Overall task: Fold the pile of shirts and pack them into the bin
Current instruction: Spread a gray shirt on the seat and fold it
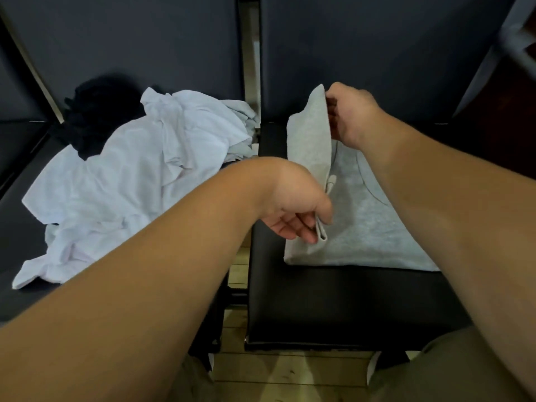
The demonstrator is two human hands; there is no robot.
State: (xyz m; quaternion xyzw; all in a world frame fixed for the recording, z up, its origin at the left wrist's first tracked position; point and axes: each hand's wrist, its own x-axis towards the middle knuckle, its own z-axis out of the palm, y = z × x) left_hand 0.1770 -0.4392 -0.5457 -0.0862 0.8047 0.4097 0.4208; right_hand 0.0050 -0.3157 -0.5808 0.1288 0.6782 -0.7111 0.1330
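I see the grey shirt point(365, 227) lying flat on the right seat point(333, 303), its near hem well back from the seat's near edge; its left side is raised as a long flap point(311, 140) that stands up and leans over the shirt's middle; the left grip point(293, 207) holds the near end of that flap, thumb and fingers pinched narrow on the doubled cloth edge, palm turned towards me; the right grip point(351, 114) holds the far end of the flap at its top corner, fingers curled onto the cloth, though the fingertips are hidden behind the fabric; both forearms reach in from the near side, the right one crossing over the right part of the shirt; on the left seat point(14, 245) sits the unfolded pile of white shirts point(130, 175), crumpled and spreading from the near left to the far right edge of that seat; a black garment point(98, 114) lies bunched at the pile's far left, against the dark backrest point(130, 39); a narrow gap between the two seats shows pale wooden floor point(290, 369).
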